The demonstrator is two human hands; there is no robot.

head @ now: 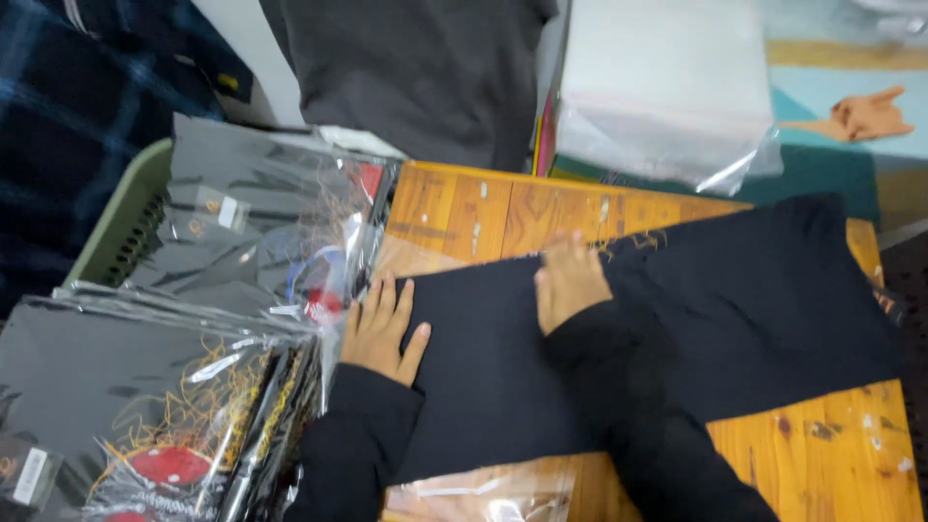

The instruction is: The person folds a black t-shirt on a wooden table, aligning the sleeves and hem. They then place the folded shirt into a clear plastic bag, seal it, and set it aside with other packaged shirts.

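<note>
Left hand (380,329), right hand (568,281) flat, open, pressing black garment (735,300)

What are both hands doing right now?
Left hand: open, flat on the edge of the black garment.
Right hand: open, palm pressed down on the garment; holding nothing.

Two bare hands, left grip (380,329), right grip (568,281), long black sleeves (628,387), seemingly knit

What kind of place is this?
Probably a clothes packing workshop. Both hands press a dark garment flat on a wooden table, beside bagged shirts and a stack of clear bags.
</note>
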